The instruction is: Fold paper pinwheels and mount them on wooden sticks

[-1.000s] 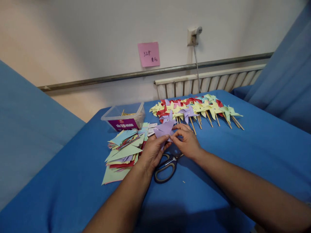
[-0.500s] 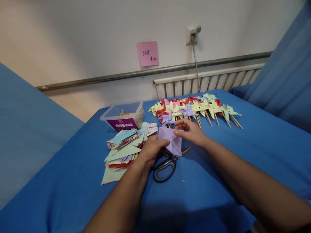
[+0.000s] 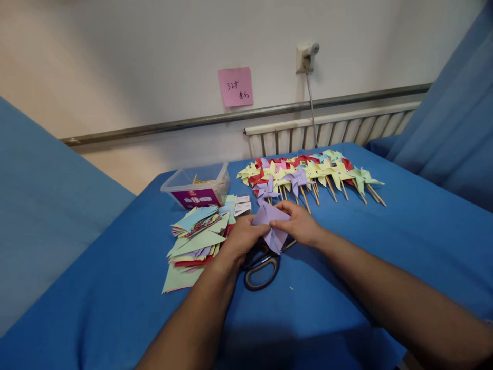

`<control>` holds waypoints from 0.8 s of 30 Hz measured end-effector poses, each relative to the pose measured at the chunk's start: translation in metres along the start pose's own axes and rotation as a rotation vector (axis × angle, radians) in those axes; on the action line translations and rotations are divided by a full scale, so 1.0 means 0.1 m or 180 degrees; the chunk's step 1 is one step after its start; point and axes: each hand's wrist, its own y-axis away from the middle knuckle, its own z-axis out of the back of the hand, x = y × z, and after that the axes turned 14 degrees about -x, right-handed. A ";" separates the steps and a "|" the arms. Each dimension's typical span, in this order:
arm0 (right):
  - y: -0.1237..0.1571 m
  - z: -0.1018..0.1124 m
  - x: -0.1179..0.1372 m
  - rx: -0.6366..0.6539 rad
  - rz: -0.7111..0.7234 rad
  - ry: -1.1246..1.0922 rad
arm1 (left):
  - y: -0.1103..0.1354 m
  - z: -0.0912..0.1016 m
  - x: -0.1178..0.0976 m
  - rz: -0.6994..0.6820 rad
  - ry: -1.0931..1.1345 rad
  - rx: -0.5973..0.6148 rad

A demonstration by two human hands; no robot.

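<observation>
A square of purple paper (image 3: 276, 241) with cuts toward its middle is held between my two hands, above the table. My left hand (image 3: 246, 235) pinches it from the left, thumb on top. From the right, my right hand (image 3: 299, 224) grips the same sheet, its thumb pressed near the centre. Just below the paper lies a pair of scissors (image 3: 262, 275) with dark handles, its blades partly hidden. Beside my left hand is a stack of coloured paper (image 3: 198, 241) in green, blue, red and purple.
Several finished paper pinwheels (image 3: 308, 174) on sticks lie in rows at the back. A clear plastic box (image 3: 221, 185) with thin sticks stands behind the paper stack, next to small white boxes (image 3: 242, 205). Blue cloth (image 3: 346, 288) covers the table; a radiator (image 3: 335, 128) runs along the wall.
My right hand has moved down and left onto the purple paper, and its thumb now presses near the centre. The sheet has tilted and bent slightly.
</observation>
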 end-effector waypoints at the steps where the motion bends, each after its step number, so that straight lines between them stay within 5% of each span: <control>1: 0.00 -0.01 -0.01 -0.0173 0.0007 -0.0040 | 0.00 -0.01 0.00 0.0012 0.0154 -0.0016; 8: 0.02 -0.04 -0.01 -0.1048 -0.0513 -0.0908 | 0.04 -0.10 0.01 0.0326 0.1431 -0.0120; 24: 0.09 -0.17 -0.09 -0.0802 -0.0570 -0.0754 | -0.03 -0.14 0.09 0.0470 0.1470 -0.0359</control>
